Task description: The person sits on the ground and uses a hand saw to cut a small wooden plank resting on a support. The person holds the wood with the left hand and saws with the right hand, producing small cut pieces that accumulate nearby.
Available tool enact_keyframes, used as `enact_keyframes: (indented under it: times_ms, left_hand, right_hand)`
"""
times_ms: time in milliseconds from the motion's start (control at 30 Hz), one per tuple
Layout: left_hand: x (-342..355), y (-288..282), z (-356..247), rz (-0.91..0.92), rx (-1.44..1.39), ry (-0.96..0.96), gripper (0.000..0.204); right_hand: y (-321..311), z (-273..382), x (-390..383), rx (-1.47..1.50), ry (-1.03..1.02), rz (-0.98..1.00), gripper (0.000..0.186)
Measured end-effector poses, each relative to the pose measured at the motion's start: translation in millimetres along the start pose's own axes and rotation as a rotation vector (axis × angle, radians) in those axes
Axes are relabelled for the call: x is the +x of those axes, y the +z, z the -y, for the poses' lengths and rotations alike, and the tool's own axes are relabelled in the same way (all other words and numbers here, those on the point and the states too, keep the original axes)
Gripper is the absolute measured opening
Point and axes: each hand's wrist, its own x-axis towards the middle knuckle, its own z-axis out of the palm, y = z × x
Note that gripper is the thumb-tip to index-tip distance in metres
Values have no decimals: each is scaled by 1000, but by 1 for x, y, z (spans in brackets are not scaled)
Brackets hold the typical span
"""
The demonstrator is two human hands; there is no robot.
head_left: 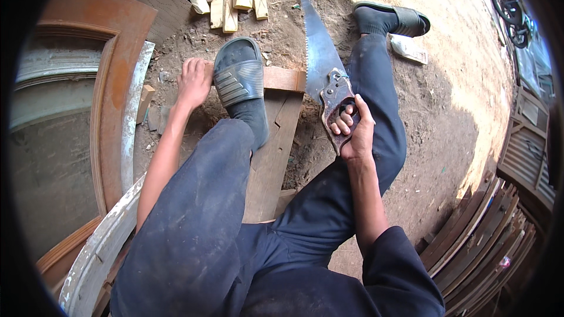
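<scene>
My right hand (358,129) is wrapped round the dark, worn handle of a handsaw (321,47). Its blade points away from me, with the toothed edge facing left beside the right end of a short wooden piece (284,78). That piece lies crosswise on a wooden plank (271,152), and my left foot in a dark slide sandal (239,76) presses on its middle, hiding part of it. At its left end my left hand (195,84) grips the wood, fingers curled over the far side. Whether the teeth touch the wood I cannot tell.
Several cut wooden blocks (231,1) lie on the dirt ahead. A brown panelled wooden frame (106,82) leans at the left. On the right are stacked boards (479,240) and a parked motorcycle (510,9). A pale packet (409,49) sits by my right foot.
</scene>
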Motion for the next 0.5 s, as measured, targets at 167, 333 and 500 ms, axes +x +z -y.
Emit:
enact_keyframes:
  times_ms: [167,333,500]
  left_hand:
    - [1,3,3,4,3,-2,32]
    - [1,0,-2,31,5,-37,32]
    - [0,0,-1,1,26,-15,31]
  right_hand:
    - [7,-1,-6,-36,85,8,34]
    - [8,1,2,104,-68,-3,34]
    - [10,-2,3,21,-32,-7,33]
